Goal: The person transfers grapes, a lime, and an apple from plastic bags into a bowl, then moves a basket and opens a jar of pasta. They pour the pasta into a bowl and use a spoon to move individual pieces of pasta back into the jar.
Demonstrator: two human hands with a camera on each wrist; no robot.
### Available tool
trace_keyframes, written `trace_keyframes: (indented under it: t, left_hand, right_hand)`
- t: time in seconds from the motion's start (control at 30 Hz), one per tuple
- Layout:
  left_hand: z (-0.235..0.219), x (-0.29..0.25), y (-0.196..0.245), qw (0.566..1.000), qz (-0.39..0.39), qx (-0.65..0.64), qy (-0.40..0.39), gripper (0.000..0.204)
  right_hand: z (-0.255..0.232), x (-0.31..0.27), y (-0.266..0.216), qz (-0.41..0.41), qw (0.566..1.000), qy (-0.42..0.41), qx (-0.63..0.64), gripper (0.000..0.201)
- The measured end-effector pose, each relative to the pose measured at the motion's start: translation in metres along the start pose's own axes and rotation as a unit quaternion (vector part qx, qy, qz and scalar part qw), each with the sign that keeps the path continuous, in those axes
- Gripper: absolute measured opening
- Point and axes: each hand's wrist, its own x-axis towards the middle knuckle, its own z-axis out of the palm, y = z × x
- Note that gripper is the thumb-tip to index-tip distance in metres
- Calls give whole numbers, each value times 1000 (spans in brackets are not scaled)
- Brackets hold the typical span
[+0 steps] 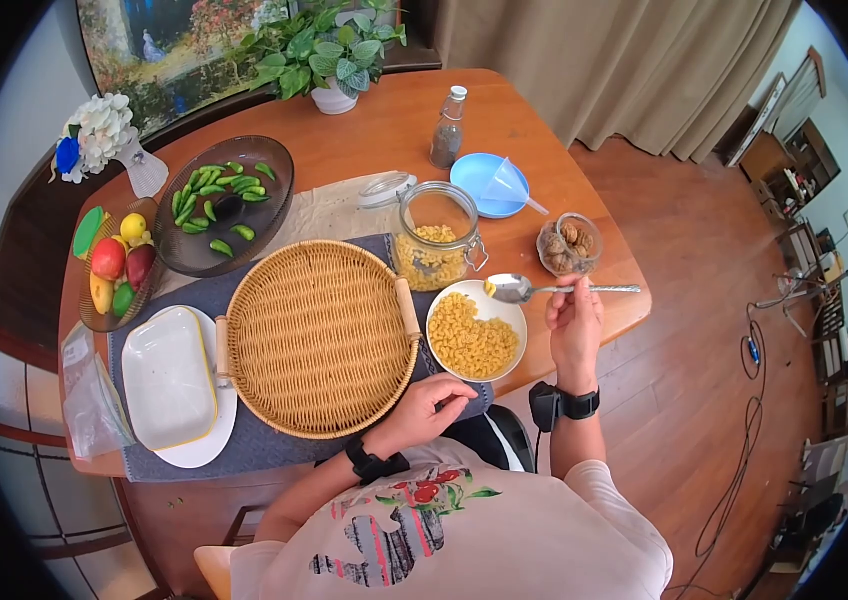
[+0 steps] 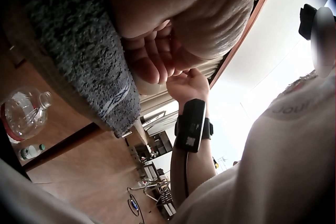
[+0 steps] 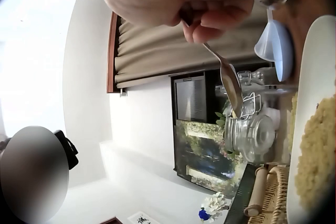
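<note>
In the head view my right hand [image 1: 576, 325] pinches the handle of a metal spoon [image 1: 516, 290] and holds it level over the far rim of a white bowl [image 1: 506, 304]. A bit of yellow pasta shows at the spoon's tip. Curled yellow macaroni [image 1: 466, 342] lies in the bowl. Just behind stands a glass clip-top jar [image 1: 436, 208], its lid swung back, with more macaroni inside. My left hand [image 1: 429, 404] rests at the table's front edge beside the bowl, fingers loosely curled and holding nothing; the left wrist view shows its palm side close to the grey cloth [image 2: 79, 50].
A round wicker tray [image 1: 324, 340] lies left of the bowl, near a white dish [image 1: 172, 375]. Farther back are a dark plate of green peppers [image 1: 269, 235], a fruit basket [image 1: 94, 318], a blue plate [image 1: 469, 172] with a funnel, a bottle [image 1: 447, 135] and a walnut jar [image 1: 584, 232].
</note>
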Motion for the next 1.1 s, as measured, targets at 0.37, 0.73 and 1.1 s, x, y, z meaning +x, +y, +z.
trace_keyframes:
  t: [0.37, 0.73, 1.1]
  left_hand:
    - [-2, 1, 5, 1000, -13, 5, -6, 11]
    - [-2, 1, 2, 1000, 9, -5, -5, 13]
    - [-2, 1, 6, 1000, -12, 1, -9, 10]
  right_hand:
    - [65, 10, -7, -120, 977, -128, -120, 31]
    - [24, 1, -9, -119, 987, -43, -96, 30]
    - [-21, -7, 22, -76, 943, -19, -325, 28]
